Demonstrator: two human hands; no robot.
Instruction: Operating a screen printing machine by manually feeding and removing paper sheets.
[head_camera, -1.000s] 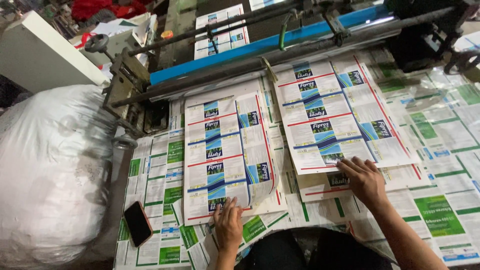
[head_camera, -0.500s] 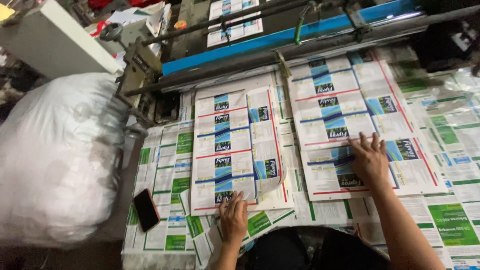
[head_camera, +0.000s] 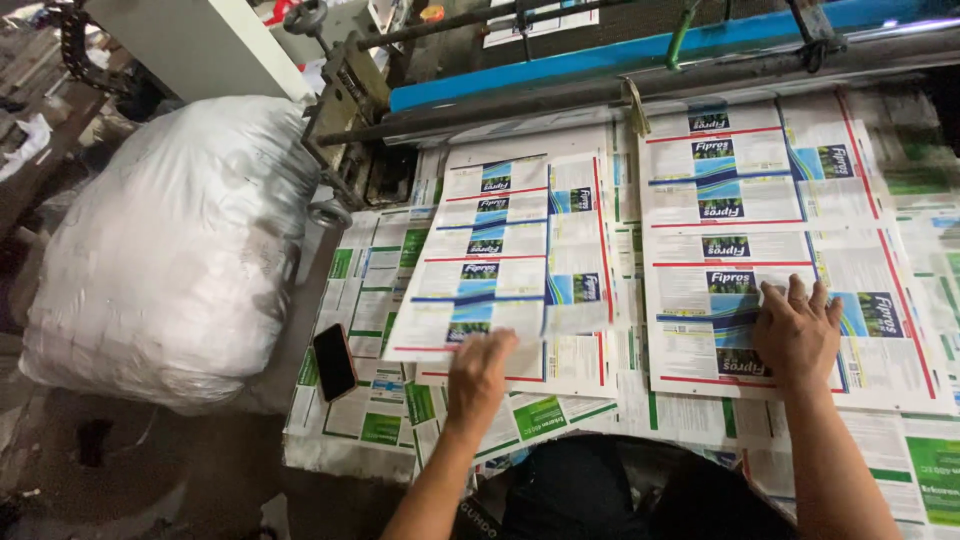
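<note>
Head view shows me two piles of printed sheets on the bench (head_camera: 360, 440), both lying below the long blue bar (head_camera: 640, 60) of the machine. I take that bar as my marker.

I judge the work as partly done. Both piles are already out from under the blue bar and lie flat. What looks left is to square them up or lift them off.

The left pile of sheets (head_camera: 520, 240) sits below the left half of the blue bar. My left hand (head_camera: 478, 375) is at the near edge of it, the edge far from the bar. The top sheets there look lifted a bit. The fingers (head_camera: 497, 343) curl onto that edge, but I cannot tell if they pinch it.

The right pile of sheets (head_camera: 760, 190) sits below the right half of the bar. My right hand (head_camera: 795, 335) lies flat on top of its near part, fingers spread apart, pressing down and holding nothing.

A black phone (head_camera: 334, 361) lies on the bench left of the left pile. A big white sack (head_camera: 170, 250) stands farther left, off the bench.
</note>
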